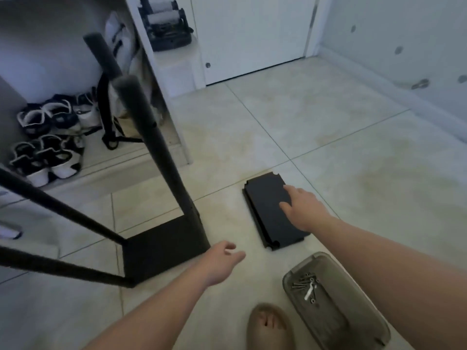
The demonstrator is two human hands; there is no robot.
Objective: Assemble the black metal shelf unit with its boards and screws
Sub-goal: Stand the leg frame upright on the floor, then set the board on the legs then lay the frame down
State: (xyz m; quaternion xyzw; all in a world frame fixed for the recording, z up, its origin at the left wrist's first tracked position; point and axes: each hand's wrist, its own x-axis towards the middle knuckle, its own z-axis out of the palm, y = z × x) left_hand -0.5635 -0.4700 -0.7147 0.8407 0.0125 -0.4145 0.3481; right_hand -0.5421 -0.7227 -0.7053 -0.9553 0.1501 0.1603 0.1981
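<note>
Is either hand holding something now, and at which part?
Nothing is held. The right hand rests open on the top face of the flat black rectangular board; the left hand is empty.

**What the view withholds**

Two posts of the black frame (161,248) run off the left edge, and the tops of the nearer posts are smeared with blur; the right hand (303,205) covers part of the stacked boards (265,205), and how many lie in the stack cannot be told; the screws (303,282) in the tray (328,322) are too small to count, and the white piece (309,293) among them cannot be identified; the bottom edge cuts off the tray's near end and the slippered foot (269,327).
</note>
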